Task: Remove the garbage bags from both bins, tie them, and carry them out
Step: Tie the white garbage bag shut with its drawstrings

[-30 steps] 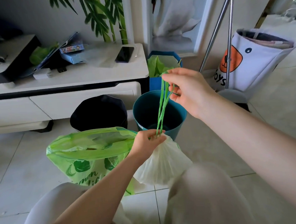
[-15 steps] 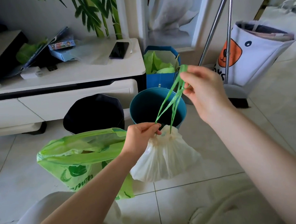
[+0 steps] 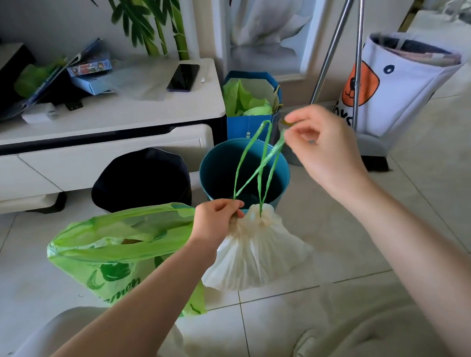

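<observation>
left hand (image 3: 217, 220): fingers clamped together on the gathered neck of the white thin-plastic drawstring garbage bag (image 3: 257, 255), which hangs in the air in front of the round teal plastic bin (image 3: 245, 172).
right hand (image 3: 323, 148): raised above and to the right of the bag, fingertips pinched on the ends of the green plastic drawstring loops (image 3: 258, 166); the other fingers are loosely curled.
drawstrings: two long loops crossing between the hands, slack rather than taut.
teal bin: looks bare of any liner, so its bag seems to be the one being tied.
second bin: round black bin with a black liner (image 3: 140, 178) beside the teal one, in front of the white low cabinet (image 3: 101, 123); liner seemingly not yet taken out.
green printed plastic shopping bag (image 3: 114, 252): standing open on the tiled floor, just left of the white bag.
step, as judged: closing and knotting the drawstrings.
risk: thin strings may slip from the pinch or tangle where they cross, leaving a loose knot.
risk: if the left grip eases, the neck could reopen and the bag drop, spilling onto the floor.
</observation>
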A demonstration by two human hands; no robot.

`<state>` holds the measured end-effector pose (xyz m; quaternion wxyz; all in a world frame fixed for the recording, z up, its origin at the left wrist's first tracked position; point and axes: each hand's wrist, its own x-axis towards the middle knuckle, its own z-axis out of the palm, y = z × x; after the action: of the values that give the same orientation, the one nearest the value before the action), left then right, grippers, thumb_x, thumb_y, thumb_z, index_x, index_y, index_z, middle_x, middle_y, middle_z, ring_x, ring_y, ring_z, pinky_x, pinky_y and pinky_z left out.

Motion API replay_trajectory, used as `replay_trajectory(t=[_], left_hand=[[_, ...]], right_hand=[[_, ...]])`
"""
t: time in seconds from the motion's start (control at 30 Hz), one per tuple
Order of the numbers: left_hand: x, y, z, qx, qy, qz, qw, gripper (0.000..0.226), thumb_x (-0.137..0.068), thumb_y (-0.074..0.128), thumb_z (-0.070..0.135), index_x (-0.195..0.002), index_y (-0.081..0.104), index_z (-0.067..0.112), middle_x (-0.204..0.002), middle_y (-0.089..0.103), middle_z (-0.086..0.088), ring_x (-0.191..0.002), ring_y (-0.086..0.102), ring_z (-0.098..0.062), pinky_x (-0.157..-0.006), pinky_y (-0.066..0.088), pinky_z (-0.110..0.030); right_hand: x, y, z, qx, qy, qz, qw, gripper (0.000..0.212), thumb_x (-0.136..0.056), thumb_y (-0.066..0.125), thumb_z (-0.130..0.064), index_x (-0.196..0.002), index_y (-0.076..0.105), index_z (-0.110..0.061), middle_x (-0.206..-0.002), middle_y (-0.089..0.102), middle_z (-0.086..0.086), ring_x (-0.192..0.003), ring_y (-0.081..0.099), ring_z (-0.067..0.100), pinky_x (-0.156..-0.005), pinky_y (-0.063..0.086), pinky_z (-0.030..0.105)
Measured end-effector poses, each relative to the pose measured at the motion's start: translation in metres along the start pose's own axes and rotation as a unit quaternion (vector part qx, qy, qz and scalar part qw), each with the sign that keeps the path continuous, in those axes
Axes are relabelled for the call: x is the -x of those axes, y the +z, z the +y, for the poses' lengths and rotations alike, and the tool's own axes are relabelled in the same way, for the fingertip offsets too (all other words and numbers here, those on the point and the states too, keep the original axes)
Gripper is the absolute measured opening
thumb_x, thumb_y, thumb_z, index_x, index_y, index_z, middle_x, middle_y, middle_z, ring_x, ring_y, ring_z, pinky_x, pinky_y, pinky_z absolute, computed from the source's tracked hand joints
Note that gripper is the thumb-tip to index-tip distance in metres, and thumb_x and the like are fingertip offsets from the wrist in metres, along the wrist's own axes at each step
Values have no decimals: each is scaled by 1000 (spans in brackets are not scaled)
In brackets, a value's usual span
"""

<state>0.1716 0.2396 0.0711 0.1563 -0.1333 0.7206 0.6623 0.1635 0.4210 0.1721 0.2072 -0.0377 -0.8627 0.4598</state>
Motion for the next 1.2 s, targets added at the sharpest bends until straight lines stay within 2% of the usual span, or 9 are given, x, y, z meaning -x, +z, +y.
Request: replay_trajectory(t=[0.07,0.13,0.27,0.33,0.47,0.8,1.0,1.13,1.2], left_hand=[[2,-4,-1,-1,-6,10,1000,16,-92,61,13,-88,75,9,-67,65,2,-44,47,1,-50,44,-13],[3,-8,-1,-12,-6,11,1000,17,-93,59,14,-87,75,10,-69,66,1,-45,47,1,-46,41,-10],[6,-11,-1,-46,5,-19,999,21,-95,55,16,-88,74,12,-75,71,0,-54,52,-3,-48,42,-10],[7,-12,-3,-69,15,-35,997,22,-95,54,17,-89,74,12,-78,73,0,-58,52,-4,-50,43,-9],[7,-15,-5,-89,30,-46,995,21,-95,56,19,-88,74,13,-79,74,-1,-62,54,-5,-56,45,-14],[7,-21,2,-109,52,-28,992,21,-92,60,20,-82,75,9,-83,73,-14,-64,49,-18,-60,41,-29],[7,-21,2,-140,75,-33,987,21,-92,59,20,-80,75,12,-78,74,-6,-66,54,-21,-65,48,-38],[6,-25,2,-159,92,-14,983,21,-92,59,24,-81,76,16,-77,76,1,-69,62,-25,-76,54,-44],[4,-27,2,-158,94,1,983,21,-91,60,27,-81,77,19,-78,76,-1,-75,64,-33,-77,54,-46]], right_hand=[[-3,-3,12,-30,87,8,996,15,-86,58,-8,-96,63,-16,-88,71,6,-79,70,13,-80,58,31],[-2,-4,20,-46,178,-25,983,14,-88,55,-6,-95,64,-14,-90,71,11,-82,71,20,-77,60,33],[9,13,30,17,266,-230,936,19,-88,61,-16,-106,67,-17,-104,69,5,-94,67,17,-83,57,31],[16,27,33,31,263,-307,914,23,-89,61,-21,-112,65,-17,-110,66,0,-98,64,16,-87,55,33],[22,41,29,-42,256,-349,900,19,-91,60,-28,-108,68,-22,-105,70,-1,-101,66,18,-93,54,40],[19,34,11,-36,160,-387,907,48,-84,38,11,-92,72,-22,-101,74,-4,-97,67,8,-86,54,36],[19,34,14,-44,131,-408,902,10,-89,62,-14,-92,70,-19,-102,70,7,-89,64,7,-77,55,27],[19,34,15,-51,136,-410,901,3,-88,65,-14,-85,67,-12,-83,68,4,-70,65,1,-70,56,20],[19,33,16,-92,173,-402,894,7,-85,69,-13,-85,66,-7,-80,67,5,-75,69,10,-74,58,25]])
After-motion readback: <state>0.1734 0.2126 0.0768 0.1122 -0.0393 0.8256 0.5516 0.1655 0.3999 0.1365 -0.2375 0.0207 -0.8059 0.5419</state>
